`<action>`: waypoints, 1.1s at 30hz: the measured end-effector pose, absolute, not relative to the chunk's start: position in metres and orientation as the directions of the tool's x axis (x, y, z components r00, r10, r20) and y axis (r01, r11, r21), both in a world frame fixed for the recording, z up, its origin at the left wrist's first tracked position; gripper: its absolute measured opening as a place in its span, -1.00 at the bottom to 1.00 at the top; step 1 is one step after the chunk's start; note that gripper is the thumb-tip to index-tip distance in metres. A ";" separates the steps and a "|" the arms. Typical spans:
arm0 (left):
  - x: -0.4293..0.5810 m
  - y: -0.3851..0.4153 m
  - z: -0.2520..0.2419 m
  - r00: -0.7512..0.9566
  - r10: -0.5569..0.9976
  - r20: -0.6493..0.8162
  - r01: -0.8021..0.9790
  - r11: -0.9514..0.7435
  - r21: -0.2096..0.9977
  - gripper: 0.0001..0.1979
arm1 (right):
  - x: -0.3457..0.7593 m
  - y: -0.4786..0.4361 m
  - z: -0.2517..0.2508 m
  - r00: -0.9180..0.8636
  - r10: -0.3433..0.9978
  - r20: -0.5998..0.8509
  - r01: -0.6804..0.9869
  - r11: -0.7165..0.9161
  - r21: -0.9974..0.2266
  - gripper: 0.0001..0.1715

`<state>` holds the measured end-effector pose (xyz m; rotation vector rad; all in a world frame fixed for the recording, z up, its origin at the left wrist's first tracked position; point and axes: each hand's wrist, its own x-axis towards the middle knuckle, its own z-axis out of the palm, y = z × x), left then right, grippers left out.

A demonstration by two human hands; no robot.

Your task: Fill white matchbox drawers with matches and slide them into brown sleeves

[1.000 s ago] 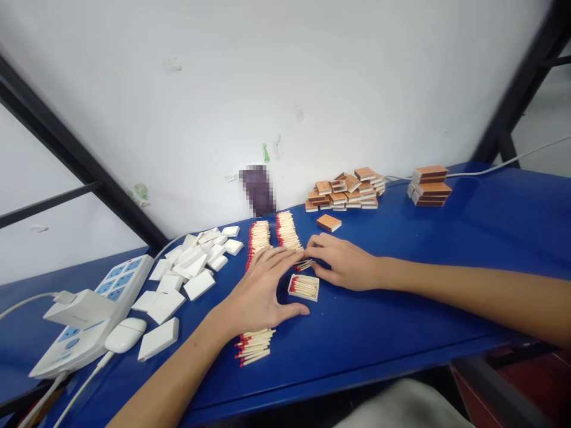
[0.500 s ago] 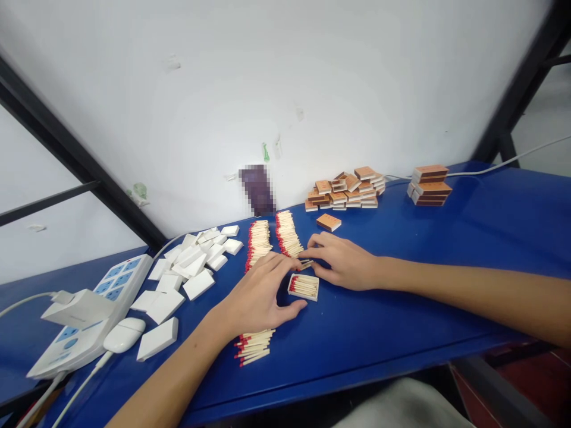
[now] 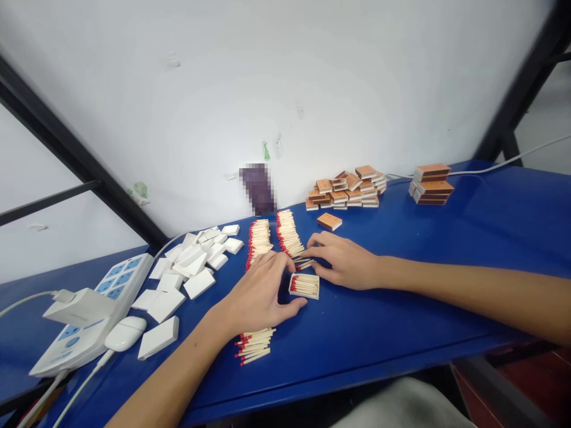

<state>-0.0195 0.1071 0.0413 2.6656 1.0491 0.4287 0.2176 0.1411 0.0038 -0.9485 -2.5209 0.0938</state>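
A small white matchbox tray [image 3: 304, 293] filled with red-headed matches sits on the blue table. My left hand [image 3: 261, 294] arches over the tray's left side, thumb and fingers apart, with nothing held. Just beyond the tray, my right hand [image 3: 343, 259] has its thumb and fingertips around a few loose matches [image 3: 305, 264]. A slanting row of matches [image 3: 289, 233] runs away from those fingertips. Another row of matches [image 3: 259, 238] passes partly hidden beneath my left hand, and its near end shows below the wrist.
Loose white trays [image 3: 191, 263] lie heaped left, near a power strip [image 3: 96, 315] with cables. Orange matchboxes [image 3: 352, 195] are piled against the wall, one box [image 3: 329, 222] lies in front, and a stack [image 3: 431, 185] stands right. A pixelated dark object [image 3: 259, 189] leans on the wall.
My left fingertips have drawn back slightly from the loose matches, whose red heads now show. My right hand stays at the matches. The filled tray remains in place.
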 end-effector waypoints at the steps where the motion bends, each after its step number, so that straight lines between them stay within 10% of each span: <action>1: -0.020 0.107 0.041 0.694 0.697 0.180 0.623 -0.707 0.334 -0.67 | 0.218 0.141 0.004 -0.669 0.638 0.381 0.607 0.765 -0.216 -0.71; 33: -0.018 0.107 0.041 0.713 0.682 0.164 0.619 -0.722 0.309 -0.66 | 0.219 0.139 0.007 -0.703 0.595 0.390 0.562 0.801 -0.207 -0.62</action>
